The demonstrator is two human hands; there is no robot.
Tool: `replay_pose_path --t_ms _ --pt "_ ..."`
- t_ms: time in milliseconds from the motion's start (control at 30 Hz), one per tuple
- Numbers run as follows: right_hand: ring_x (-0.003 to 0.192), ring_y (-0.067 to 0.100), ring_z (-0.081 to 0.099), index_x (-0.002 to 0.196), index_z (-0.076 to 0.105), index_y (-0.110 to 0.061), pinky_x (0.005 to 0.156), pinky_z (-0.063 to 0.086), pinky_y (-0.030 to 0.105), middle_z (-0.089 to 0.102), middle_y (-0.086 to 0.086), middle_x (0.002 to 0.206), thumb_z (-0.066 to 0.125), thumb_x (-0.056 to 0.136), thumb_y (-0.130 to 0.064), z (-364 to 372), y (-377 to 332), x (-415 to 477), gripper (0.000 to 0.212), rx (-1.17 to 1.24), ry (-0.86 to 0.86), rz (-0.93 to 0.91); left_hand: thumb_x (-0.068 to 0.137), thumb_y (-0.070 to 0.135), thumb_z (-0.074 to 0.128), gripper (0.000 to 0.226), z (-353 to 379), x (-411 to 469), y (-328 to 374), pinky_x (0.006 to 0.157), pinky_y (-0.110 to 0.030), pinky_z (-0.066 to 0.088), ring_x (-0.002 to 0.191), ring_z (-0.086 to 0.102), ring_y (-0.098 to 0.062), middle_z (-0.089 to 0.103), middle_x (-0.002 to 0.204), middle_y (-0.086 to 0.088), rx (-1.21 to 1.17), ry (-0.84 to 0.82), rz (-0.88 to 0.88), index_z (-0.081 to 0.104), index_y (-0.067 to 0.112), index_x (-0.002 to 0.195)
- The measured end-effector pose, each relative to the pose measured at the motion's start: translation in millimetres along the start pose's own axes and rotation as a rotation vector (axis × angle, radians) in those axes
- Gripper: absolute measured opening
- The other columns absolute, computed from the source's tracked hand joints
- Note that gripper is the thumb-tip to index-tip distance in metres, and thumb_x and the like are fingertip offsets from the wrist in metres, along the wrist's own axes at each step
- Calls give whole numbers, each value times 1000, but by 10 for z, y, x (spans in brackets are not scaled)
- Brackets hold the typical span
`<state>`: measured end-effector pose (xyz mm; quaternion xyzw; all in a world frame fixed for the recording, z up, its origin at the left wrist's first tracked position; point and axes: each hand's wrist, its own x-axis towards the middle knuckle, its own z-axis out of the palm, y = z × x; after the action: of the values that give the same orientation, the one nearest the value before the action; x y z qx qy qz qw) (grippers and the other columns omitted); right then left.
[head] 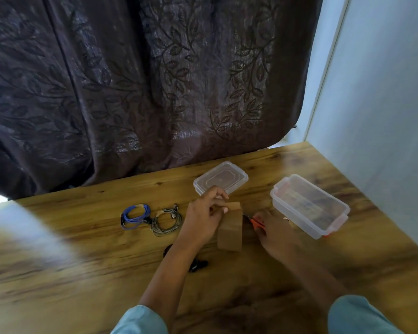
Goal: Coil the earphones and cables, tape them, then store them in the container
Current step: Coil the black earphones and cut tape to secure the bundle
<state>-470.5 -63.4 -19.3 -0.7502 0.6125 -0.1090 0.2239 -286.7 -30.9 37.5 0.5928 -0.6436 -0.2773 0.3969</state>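
Observed: the left hand's [204,216] grip pinches the top of the tape [231,233], the right hand's [273,227] grip is curled round the scissors [256,222] just right of it, the black cable [198,263] lies near-left and the container [309,206] open to the right; recommend drawing a short, taut strip before cutting.

It looked like a room in a home: a wood-grain table [82,261] stood before a dark leaf-patterned curtain [130,80], a pale wall [384,92] ran along the table's right side, and a clear snap-lid container [292,213] sat on it.
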Motion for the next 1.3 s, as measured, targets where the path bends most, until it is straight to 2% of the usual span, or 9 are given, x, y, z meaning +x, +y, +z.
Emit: replay_pose_path --t_ms 333,467,567,633,800,933,1033,1167,1300 --pt "109 24 57 121 56 -14 87 50 32 61 7 116 54 94 -20 -79 -211 -30 28 -311 -6 25 87 -1 58 34 -44 100 -19 87 -13 49 101 62 4 70 98 17 -112 -134 -22 72 29 92" --pt "114 23 55 122 54 -19 95 46 35 59 3 120 54 92 -36 -107 -174 -50 34 -128 -100 90 86 -1 61 38 -47 117 -18 86 -8 45 105 57 9 65 102 23 -115 -104 -40 69 35 96" --pt "90 16 55 88 51 -22 88 45 30 55 2 96 52 95 -27 -130 -133 -23 9 126 -100 178 85 -1 62 37 -43 118 -16 88 -8 45 107 56 8 65 104 22 -143 -93 -59 70 34 98" --pt "71 12 50 72 46 -25 79 44 30 51 -1 77 51 96 -22 -174 -131 -9 24 348 -125 190 85 -1 62 39 -54 119 -26 90 -10 46 108 55 9 64 105 23 -145 -97 -63 69 34 98" --pt "68 9 51 78 52 -30 70 41 26 53 -6 73 45 98 -35 -395 -225 -118 21 571 -103 53 85 -2 62 43 -66 155 -40 93 -18 48 110 57 2 65 107 18 -163 -107 -64 68 39 95" --pt "83 8 50 105 60 -25 81 38 31 52 -8 89 32 91 -63 -499 -185 -168 49 705 -253 154 84 -4 62 45 -72 173 -48 91 -20 49 107 59 1 66 104 20 -158 -114 -52 68 40 92" --pt "79 14 50 107 65 -12 75 39 31 56 3 85 40 97 -44 -602 -77 -184 41 783 -268 198 83 -6 61 41 -89 163 -42 86 -15 50 104 60 4 67 104 17 -228 -133 -85 71 32 94" --pt "93 14 54 116 61 -28 75 43 28 61 0 98 44 99 -20 -711 51 -202 25 792 -354 67 83 -8 61 36 -117 138 -16 77 -7 46 95 59 13 66 103 16 -282 -156 -122 71 23 97" --pt "90 13 58 113 57 -29 69 50 21 59 -4 98 57 92 -14 -759 125 -174 25 471 -424 -99 82 -9 61 36 -139 138 -20 76 -7 47 94 61 11 67 100 16 -324 -170 -157 72 24 93"
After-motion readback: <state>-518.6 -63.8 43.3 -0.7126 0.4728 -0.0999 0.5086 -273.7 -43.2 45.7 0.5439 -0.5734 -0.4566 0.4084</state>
